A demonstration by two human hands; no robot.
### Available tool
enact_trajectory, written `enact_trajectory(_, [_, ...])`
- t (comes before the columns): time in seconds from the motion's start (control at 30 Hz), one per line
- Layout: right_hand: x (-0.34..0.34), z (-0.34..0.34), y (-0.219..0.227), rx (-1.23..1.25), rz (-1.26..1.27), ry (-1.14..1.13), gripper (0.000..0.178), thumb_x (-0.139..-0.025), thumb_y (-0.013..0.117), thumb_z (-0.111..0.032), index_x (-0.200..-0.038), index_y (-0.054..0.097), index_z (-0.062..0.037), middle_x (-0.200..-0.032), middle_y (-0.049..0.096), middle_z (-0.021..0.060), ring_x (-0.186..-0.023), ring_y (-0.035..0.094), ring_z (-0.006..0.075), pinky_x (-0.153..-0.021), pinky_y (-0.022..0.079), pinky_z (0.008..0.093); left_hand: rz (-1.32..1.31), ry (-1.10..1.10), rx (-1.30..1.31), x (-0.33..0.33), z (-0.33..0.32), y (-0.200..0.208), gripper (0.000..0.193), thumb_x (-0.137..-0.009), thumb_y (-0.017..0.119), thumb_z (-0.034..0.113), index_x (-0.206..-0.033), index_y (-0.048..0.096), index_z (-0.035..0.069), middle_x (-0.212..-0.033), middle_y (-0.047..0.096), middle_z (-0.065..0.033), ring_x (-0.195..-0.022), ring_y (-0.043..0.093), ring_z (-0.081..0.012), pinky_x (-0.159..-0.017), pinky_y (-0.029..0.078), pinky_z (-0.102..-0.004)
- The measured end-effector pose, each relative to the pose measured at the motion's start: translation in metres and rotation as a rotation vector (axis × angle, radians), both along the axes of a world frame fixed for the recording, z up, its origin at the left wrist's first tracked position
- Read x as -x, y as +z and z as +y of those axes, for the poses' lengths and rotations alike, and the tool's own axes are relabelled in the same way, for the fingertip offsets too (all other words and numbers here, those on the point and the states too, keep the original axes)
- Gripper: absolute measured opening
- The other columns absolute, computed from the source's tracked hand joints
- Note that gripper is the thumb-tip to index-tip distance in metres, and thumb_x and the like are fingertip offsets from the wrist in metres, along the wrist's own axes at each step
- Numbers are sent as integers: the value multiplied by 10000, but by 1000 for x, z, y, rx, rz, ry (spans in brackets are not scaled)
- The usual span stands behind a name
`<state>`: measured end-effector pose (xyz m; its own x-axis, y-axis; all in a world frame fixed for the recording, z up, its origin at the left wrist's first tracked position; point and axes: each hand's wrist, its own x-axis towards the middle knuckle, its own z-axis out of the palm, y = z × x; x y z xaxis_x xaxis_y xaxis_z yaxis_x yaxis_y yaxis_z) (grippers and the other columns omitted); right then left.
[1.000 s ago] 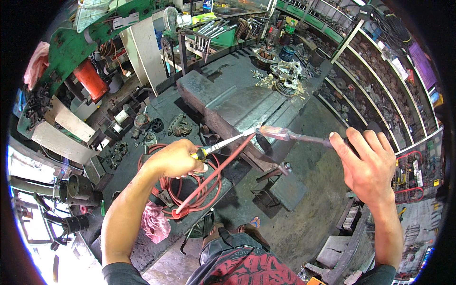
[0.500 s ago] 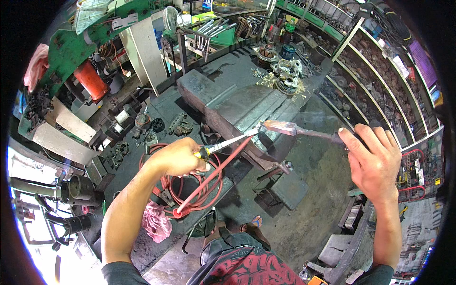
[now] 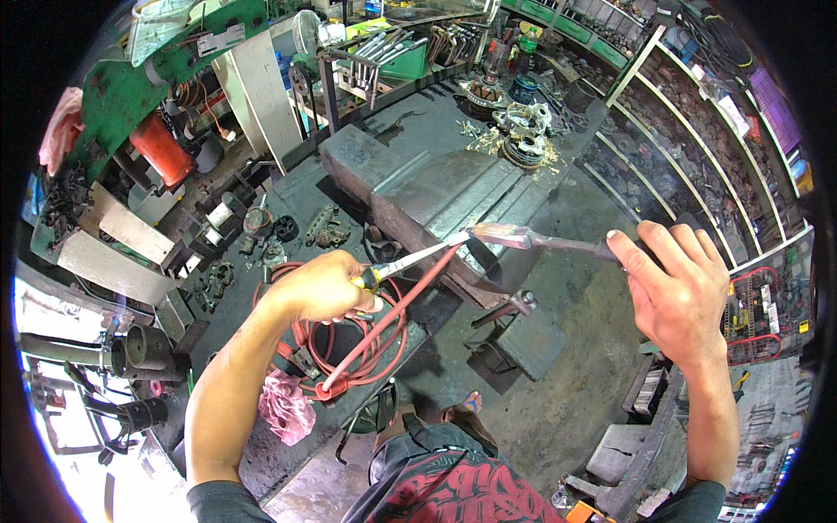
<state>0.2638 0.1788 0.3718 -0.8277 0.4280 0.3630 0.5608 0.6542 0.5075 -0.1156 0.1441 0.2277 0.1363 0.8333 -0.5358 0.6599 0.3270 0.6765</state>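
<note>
My left hand (image 3: 324, 288) grips a screwdriver (image 3: 410, 260) with a yellow and black handle; its bright shaft points right toward the tip of a big soldering iron (image 3: 506, 235). My right hand (image 3: 680, 301) holds that iron by its dark handle, with the reddish copper head held out to the left. The two tips meet above a large grey metal block (image 3: 418, 187) on the workbench. A red hose (image 3: 384, 322) runs from near the tips down to a coil below my left hand.
The dark workbench (image 3: 436, 113) carries motor parts and a copper-wound stator (image 3: 523, 144) at the back. Shelves of spare parts (image 3: 689, 131) line the right. A green press frame (image 3: 131, 78) with a red cylinder (image 3: 161, 144) stands at the left, loose metal parts below it.
My right hand drifted a little right and back again, keeping the iron's head at the screwdriver tip. The left hand has hardly moved.
</note>
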Motion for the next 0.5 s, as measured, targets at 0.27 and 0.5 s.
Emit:
enact_trajectory(0.27, [10, -10, 5, -147, -122, 79, 348, -756, 727, -134, -1100, 770, -121, -1046, 669, 76, -853, 593, 242, -692, 443, 382, -57, 40, -19, 10, -8, -5, 288, -831, 806, 258, -755, 691, 5, -666, 644, -29, -576, 596, -132, -561, 474, -321])
enact_trajectory(0.5, [22, -7, 16, -233, -191, 175, 270, -742, 763, -166, -1004, 777, -105, -978, 636, 42, -843, 572, 210, -675, 415, 353, -90, 78, 3, 16, -12, -13, 310, -837, 818, 268, -767, 700, -10, -672, 655, -36, -591, 606, -135, -567, 476, -324])
